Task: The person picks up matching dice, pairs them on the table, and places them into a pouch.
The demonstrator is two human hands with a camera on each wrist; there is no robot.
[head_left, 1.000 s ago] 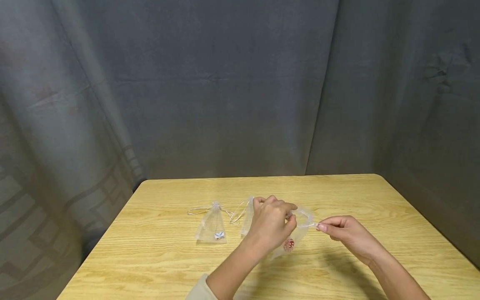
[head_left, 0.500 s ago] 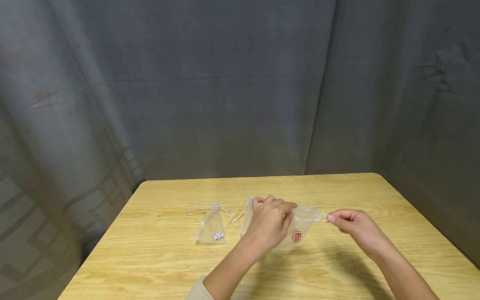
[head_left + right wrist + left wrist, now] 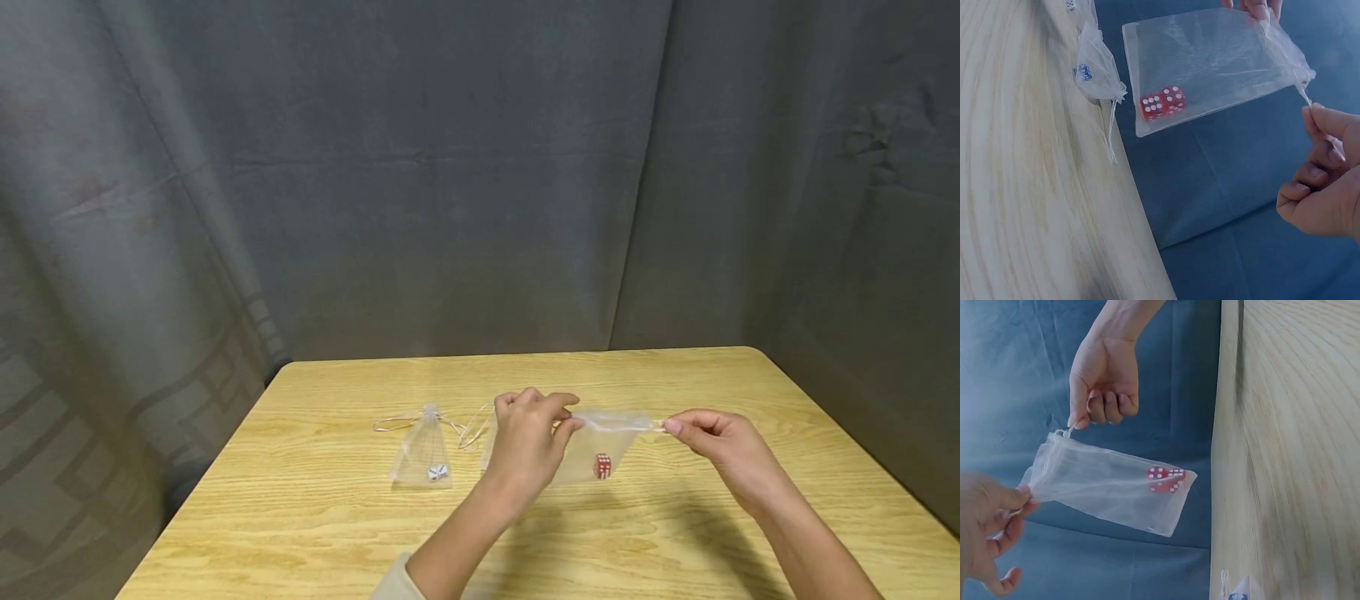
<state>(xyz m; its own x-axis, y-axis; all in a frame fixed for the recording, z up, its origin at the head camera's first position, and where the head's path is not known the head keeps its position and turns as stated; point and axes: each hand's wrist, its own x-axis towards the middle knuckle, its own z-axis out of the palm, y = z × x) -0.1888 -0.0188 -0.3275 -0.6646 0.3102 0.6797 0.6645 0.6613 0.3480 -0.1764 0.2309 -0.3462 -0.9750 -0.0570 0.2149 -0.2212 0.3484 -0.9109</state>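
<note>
Between both hands hangs a sheer white drawstring pouch (image 3: 1210, 59), raised above the table, with two red dice (image 3: 1163, 103) in its lower corner. My left hand (image 3: 528, 446) pinches one top corner of it between thumb and index finger, the other fingers spread loosely. At the opposite top corner my right hand (image 3: 727, 450) pinches the drawstring (image 3: 1303, 94) with thumb and forefinger and holds it taut. The pouch mouth looks drawn flat into a line. In the right wrist view the left hand shows only its fingertips.
A second sheer pouch (image 3: 420, 446) holding white dice (image 3: 438, 472) lies on the wooden table (image 3: 300, 517). Beside it is another pouch (image 3: 1100, 65) with blue dice (image 3: 1084, 72), mostly hidden behind the left hand in the head view. Grey curtains (image 3: 450, 208) stand behind the table.
My right hand has moved right and slightly up, stretching the pouch mouth from an open loop to a flat line. The red dice swing right and up with the pouch; the left hand shifts slightly left.
</note>
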